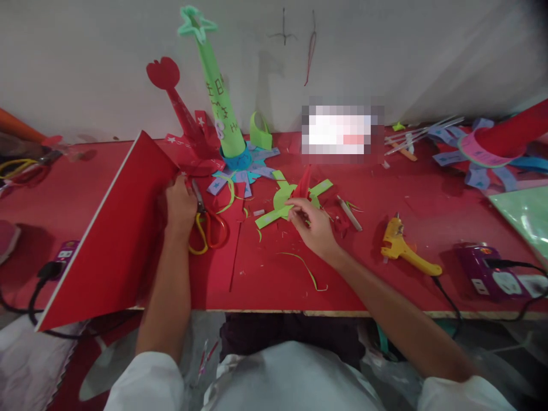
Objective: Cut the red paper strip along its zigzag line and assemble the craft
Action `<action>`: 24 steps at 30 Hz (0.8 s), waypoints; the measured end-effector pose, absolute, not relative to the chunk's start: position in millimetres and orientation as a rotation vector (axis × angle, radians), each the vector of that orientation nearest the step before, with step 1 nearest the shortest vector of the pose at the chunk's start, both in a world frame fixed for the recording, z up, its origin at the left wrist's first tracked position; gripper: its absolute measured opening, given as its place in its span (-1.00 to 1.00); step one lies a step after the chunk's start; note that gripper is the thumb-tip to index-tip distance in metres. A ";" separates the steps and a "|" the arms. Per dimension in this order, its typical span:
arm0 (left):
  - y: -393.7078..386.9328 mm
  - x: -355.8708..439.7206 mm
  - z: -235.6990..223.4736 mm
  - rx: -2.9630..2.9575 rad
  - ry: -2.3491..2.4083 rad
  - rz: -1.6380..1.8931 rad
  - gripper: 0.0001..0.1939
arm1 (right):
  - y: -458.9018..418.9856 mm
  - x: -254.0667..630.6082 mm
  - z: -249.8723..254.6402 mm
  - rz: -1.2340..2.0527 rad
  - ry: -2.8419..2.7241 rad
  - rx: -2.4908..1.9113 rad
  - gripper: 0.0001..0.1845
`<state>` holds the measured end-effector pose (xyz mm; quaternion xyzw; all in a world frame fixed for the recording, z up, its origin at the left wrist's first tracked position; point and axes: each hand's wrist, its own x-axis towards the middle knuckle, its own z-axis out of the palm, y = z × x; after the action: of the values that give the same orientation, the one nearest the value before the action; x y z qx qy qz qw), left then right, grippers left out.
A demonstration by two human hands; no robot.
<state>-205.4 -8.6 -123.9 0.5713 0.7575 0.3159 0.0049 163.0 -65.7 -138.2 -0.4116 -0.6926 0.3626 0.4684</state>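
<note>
A large red craft sheet (115, 228) stands tilted up at the left, its white edge showing. My left hand (180, 205) is closed at the sheet's right side, its fingertips partly hidden. Just right of it lie scissors (205, 225) with yellow and orange handles. My right hand (314, 225) has thumb and fingers curled together over a green cut-out base (281, 200) with strips sticking out. A small red pointed piece (303, 181) rises from that base behind the fingers. Whatever sits between those fingertips is too small to make out.
A yellow glue gun (398, 248) and a purple power socket box (492, 274) lie at right. Behind stand a green paper tower (220, 103) and a red heart-topped piece (171, 91). Green scraps (308, 271) litter the red table (274, 291). Another socket box (66, 254) sits at left.
</note>
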 end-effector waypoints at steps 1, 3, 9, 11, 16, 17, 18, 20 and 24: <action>-7.8 -205.7 -124.9 1.802 2.387 0.977 -0.75 | -65.9 163.3 -137.5 0.879 -1.687 -1.012 -0.80; -5.2 -205.9 -123.5 1.826 2.428 1.029 -0.74 | -66.0 164.5 -135.7 0.857 -1.660 -1.021 -0.82; 1.5 -191.9 -113.5 1.921 2.255 1.416 -0.64 | -64.4 167.9 -132.5 0.803 -1.578 -1.015 -0.83; 1.8 -180.5 -114.3 1.938 2.059 1.549 -0.67 | -63.9 168.1 -132.6 0.805 -1.564 -1.011 -0.84; 1.9 -151.8 -120.7 1.756 1.624 1.693 -0.61 | -64.0 168.0 -131.9 0.816 -1.562 -0.999 -0.84; 1.6 -146.3 -121.9 1.682 1.570 1.703 -0.57 | -64.0 168.1 -131.4 0.813 -1.567 -1.003 -0.83; 1.1 -140.8 -122.8 1.613 1.515 1.704 -0.54 | -64.0 168.3 -131.0 0.807 -1.576 -1.007 -0.83; -1.3 -129.2 -124.2 1.522 1.416 1.690 -0.51 | -63.9 168.9 -130.3 0.801 -1.599 -1.011 -0.81; -12.5 -103.5 -125.5 1.583 1.324 1.548 -0.55 | -62.7 169.5 -132.1 0.855 -1.630 -1.026 -0.79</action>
<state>-103.5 -12.5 -125.5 0.5894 0.4932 0.5767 0.2771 169.5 -62.7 -132.1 -0.4233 -0.6723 0.3525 0.4945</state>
